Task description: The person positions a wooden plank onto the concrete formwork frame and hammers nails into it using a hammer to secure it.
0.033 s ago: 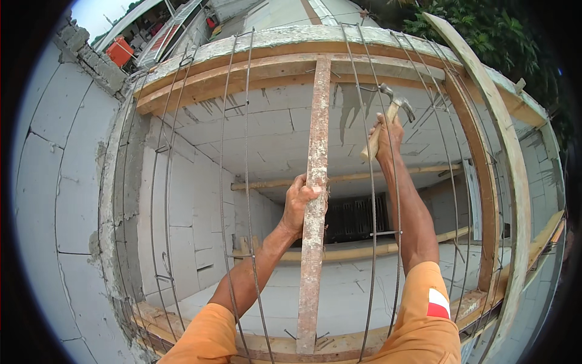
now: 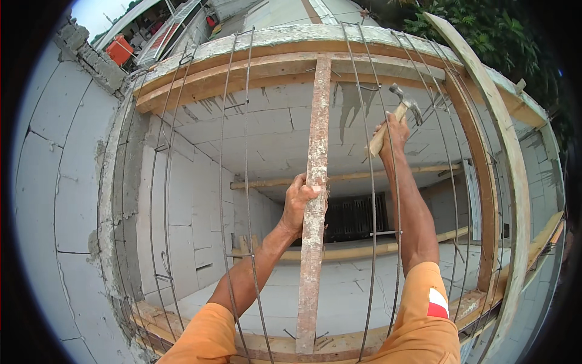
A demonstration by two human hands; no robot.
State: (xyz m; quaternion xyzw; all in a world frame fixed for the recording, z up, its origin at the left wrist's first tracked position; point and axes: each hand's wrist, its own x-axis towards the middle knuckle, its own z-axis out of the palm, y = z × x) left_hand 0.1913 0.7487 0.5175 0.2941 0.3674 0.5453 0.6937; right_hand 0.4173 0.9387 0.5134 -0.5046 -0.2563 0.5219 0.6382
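A worn wooden beam with flaking pale paint spans the opening from its far side to its near side. Around the middle of this beam my left hand is closed, thumb on top. A claw hammer with a metal head and a pale wooden handle is raised to the right of the beam, gripped by my right hand. The hammer head is up and away from the beam. Several nails stick out beside the beam's near end.
Thin steel rebar crosses the opening on both sides of the beam. A wooden frame lines the far wall top. At right stands a long curved-looking plank. Below are bamboo poles; grey block wall borders the left.
The hammer and my right hand have shifted slightly to the right and the hammer head sits a little lower. My left hand and the beam have stayed in place.
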